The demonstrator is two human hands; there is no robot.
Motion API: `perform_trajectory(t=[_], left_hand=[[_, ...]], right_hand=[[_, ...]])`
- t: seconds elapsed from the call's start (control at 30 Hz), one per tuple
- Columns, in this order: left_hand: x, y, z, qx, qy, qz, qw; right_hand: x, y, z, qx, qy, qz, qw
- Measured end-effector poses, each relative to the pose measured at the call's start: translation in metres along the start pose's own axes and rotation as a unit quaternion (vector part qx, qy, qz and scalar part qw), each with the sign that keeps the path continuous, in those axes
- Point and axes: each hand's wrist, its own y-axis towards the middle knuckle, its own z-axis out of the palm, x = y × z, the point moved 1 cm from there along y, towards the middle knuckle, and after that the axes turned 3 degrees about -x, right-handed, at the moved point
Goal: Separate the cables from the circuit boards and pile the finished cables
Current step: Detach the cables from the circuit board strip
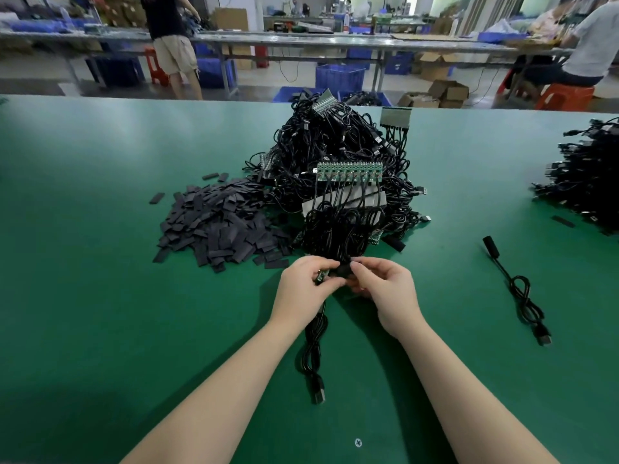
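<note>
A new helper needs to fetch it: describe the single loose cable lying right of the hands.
On the green table mat, look right of the right hand. The lone black cable lies there, apart from both tangled heaps.

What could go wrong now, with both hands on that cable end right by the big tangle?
1. The left hand and right hand pinch a cable end against the tangled pile; pulling may drag neighbouring loops along.
2. The circuit board strip sits on top with cables attached and could slide off.
3. The held cable's tail could snag under the left forearm.
</note>
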Motion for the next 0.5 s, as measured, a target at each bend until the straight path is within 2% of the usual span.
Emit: perform_trajectory(t=[0.17,0.3,0.5], left_hand=[[0.0002,0.0010,0.0008,0.021,-0.022,-0.009,0.999],[-0.0011,0.0023,-0.0022,0.040,-0.060,-0.023,0.997],[-0.0038,0.0030,-0.0083,0.053,-0.105,-0.053,0.992]], right_hand=[[-0.0004,0.0003,-0.0016,0.026,0.025,-0.003,0.999],[-0.0006,-0.0039,-0.0034,0.083,-0.001,-0.019,0.996],[-0.0014,-0.0068,-0.0027,0.071,-0.029,-0.030,0.997]])
